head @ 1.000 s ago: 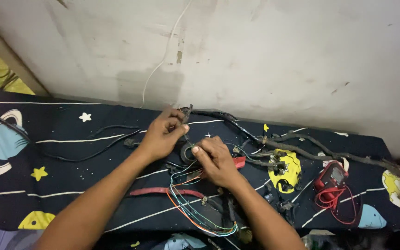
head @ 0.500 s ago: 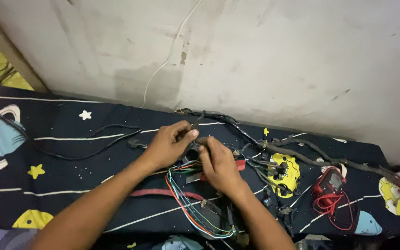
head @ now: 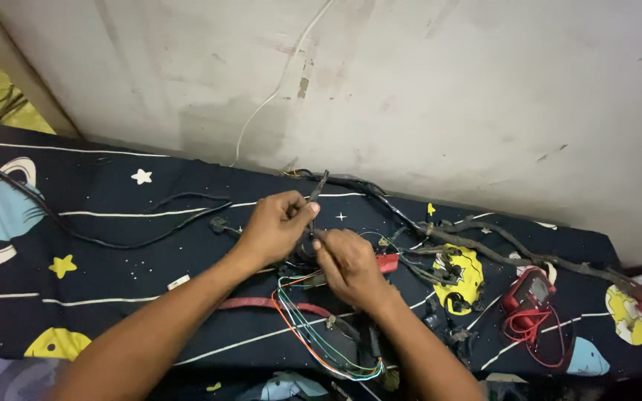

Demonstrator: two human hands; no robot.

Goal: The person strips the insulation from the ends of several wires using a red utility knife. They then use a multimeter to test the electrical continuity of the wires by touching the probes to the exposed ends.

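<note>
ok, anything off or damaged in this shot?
Nothing looks broken. The wiring harness sprawls tangled across the space-print cloth, loose coloured wires fanning out below both hands. A red multimeter lies with its leads heaped.

Single head view — looking down, close over dark sheet (head: 98,245)

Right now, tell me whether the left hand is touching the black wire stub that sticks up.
Touching. The head view shows the left hand pinching the black wire stub between thumb and fingertips, no gap visible.
</note>
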